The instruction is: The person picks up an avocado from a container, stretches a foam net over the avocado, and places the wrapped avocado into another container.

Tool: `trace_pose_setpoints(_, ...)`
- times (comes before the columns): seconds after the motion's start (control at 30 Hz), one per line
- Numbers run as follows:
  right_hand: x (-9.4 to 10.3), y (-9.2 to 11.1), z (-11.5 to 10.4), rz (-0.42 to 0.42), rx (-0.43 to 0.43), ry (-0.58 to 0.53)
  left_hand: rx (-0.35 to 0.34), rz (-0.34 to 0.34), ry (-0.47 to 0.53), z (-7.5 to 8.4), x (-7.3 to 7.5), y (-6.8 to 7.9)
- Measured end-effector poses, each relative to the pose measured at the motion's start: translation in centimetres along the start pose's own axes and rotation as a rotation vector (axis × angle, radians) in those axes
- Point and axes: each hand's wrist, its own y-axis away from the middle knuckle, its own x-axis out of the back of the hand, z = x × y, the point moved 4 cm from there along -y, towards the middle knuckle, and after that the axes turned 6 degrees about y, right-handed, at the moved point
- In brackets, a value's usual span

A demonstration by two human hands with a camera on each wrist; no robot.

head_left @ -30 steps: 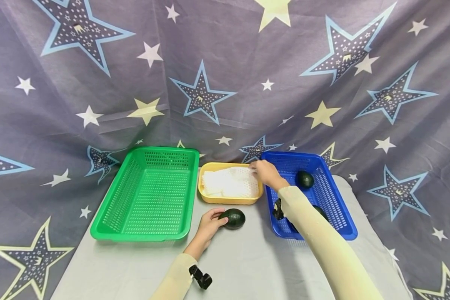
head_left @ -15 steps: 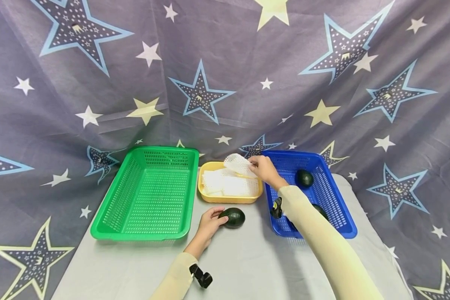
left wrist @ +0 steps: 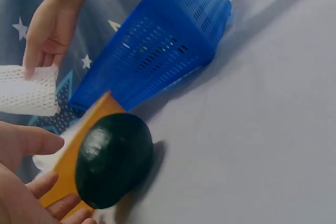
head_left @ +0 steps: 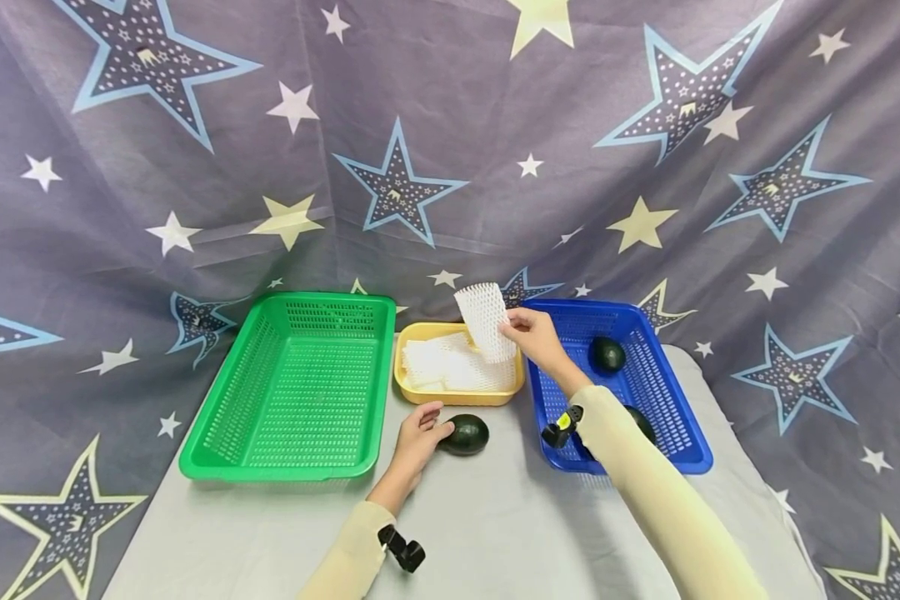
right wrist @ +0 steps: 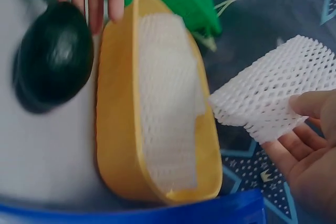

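In the head view, my right hand pinches a white foam net sleeve between thumb and fingers, raised over the yellow basket. More such sleeves lie flat inside that basket. A dark green avocado lies on its side on the white tabletop in front of it. Beside the avocado is my left hand, its fingers loosely extended. The left wrist view shows the thumb standing apart from the avocado and the fingertips right at its side.
A green basket with nothing in it stands on the left. On the right, a blue basket contains avocados, partly hidden by my right sleeve. A star-patterned cloth hangs behind the table.
My right hand has lifted the foam net sleeve out of the yellow basket, and it now hangs upright. My left fingers have loosened from the avocado, which stays in place.
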Motion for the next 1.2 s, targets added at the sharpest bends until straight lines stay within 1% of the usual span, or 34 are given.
trace_pose_setpoints(0.13, 0.2, 1.2, -0.7, -0.019, -0.058, -0.110, -0.019, 0.010, 0.016, 1.2, -0.2, 0.2)
trace_pose_setpoints(0.27, 0.1, 2.8, -1.2, -0.061, -0.110, -0.212, -0.044, 0.017, 0.033, 2.5, -0.5, 0.3)
trace_pose_setpoints(0.4, -0.4, 4.5, -1.5, -0.110, -0.128, -0.244, -0.058, 0.007, 0.062, 3.7, -0.7, 0.3)
trace_pose_setpoints(0.53, -1.0, 6.0, -1.7, -0.177, -0.134, -0.256, -0.055, -0.010, 0.061, 4.8, -0.8, 0.3)
trace_pose_setpoints(0.63, -1.5, 6.9, -1.6, -0.241, -0.116, -0.252, -0.050, -0.022, 0.067, 5.7, -0.7, 0.3)
trace_pose_setpoints(0.73, -1.8, 7.5, -1.6, -0.292, -0.078, -0.214, -0.049, -0.029, 0.086, 6.3, -0.5, 0.2)
trace_pose_setpoints(0.93, -2.2, 8.1, -2.1, -0.376, 0.006, -0.113, -0.020, -0.040, 0.120, 6.6, -0.1, -0.3)
trace_pose_setpoints(1.0, -2.3, 8.2, -2.2, -0.400, 0.029, -0.092, -0.016, -0.045, 0.113, 6.6, -0.1, -0.4)
trace_pose_setpoints(1.1, -2.4, 8.4, -2.4, -0.411, 0.051, -0.067, -0.020, -0.049, 0.115, 6.6, -0.1, -0.4)
trace_pose_setpoints(1.2, -2.4, 8.6, -2.7, -0.390, 0.043, -0.069, -0.037, -0.033, 0.126, 6.7, -0.1, -0.5)
